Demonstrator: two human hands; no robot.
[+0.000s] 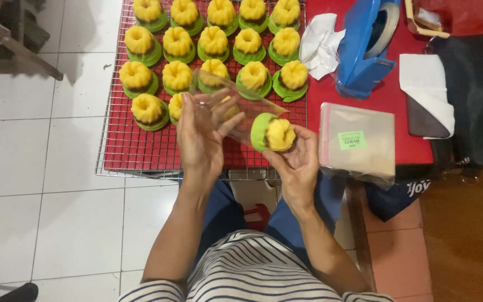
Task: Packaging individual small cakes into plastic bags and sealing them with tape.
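Note:
My left hand (199,134) holds a clear plastic bag (227,98) open above the wire rack. My right hand (294,159) grips a yellow-and-green moulded cake (273,133) tilted on its side, its top at the mouth of the bag. Several more yellow cakes with green bases (213,42) sit in rows on the wire cooling rack (129,156), which lies over a red surface.
A stack of clear bags with a green label (356,142) lies on the red table to my right. Behind it stand a blue tape dispenser (367,47), crumpled tissue (320,45) and a white cloth (426,84). White floor tiles (40,168) lie left.

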